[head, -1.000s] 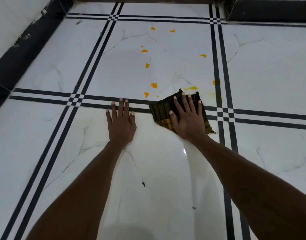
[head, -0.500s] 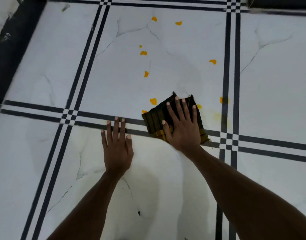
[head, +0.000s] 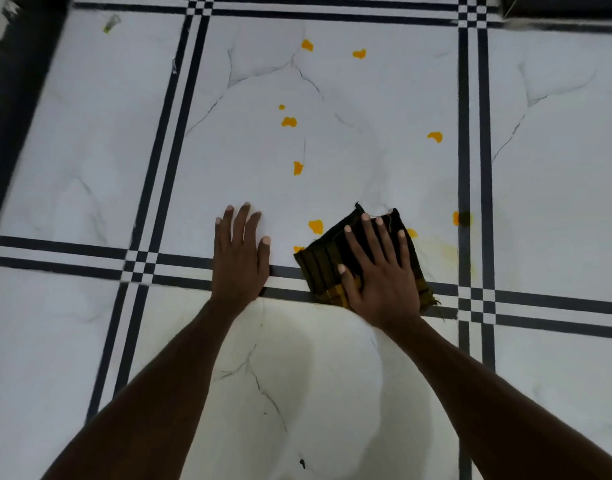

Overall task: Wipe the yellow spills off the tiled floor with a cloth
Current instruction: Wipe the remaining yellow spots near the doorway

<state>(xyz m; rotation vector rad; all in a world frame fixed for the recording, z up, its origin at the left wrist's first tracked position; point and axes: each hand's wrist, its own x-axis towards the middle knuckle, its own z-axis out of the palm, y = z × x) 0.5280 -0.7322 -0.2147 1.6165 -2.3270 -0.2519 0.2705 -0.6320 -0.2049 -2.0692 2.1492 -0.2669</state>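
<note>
Pressing flat, the right hand (head: 380,271) pins the cloth (head: 327,263) – soft, light, probably damp. Left hand (head: 240,256) lies open on the tiled floor (head: 89,150), holding nothing – palm pressure suits the yellow spills (head: 316,226)

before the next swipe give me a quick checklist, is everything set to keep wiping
1. Cloth flat under the right hand: ok.
2. Left hand braced flat on the tiled floor, off the cloth: ok.
3. Nearest yellow spill at the cloth's far-left edge, uncovered: ok to swipe next.
4. Faint yellow smear right of the cloth: not ok, needs another pass.
5. Far spills within reach: cannot tell.
6. Clean cloth face underneath: cannot tell.
</note>
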